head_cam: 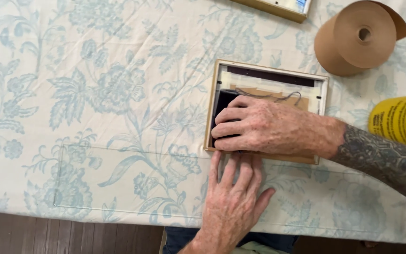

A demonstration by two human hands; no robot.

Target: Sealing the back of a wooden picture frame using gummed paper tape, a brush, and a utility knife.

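A small wooden picture frame [269,68] lies face down on the flower-patterned tablecloth, its back showing white and brown paper and a dark strip along the far edge. My right hand [269,127] lies flat across the frame's back, fingers pointing left over a black panel [222,101]. My left hand [233,197] rests palm down on the cloth just in front of the frame, fingertips touching its near edge. A thin wire [278,95] shows above my right hand.
A roll of brown paper tape [358,40] stands at the far right. A yellow cylinder [400,120] lies at the right edge. Another wooden frame's corner [278,8] shows at the top. The table's front edge [95,218] runs along the bottom, dark floor below.
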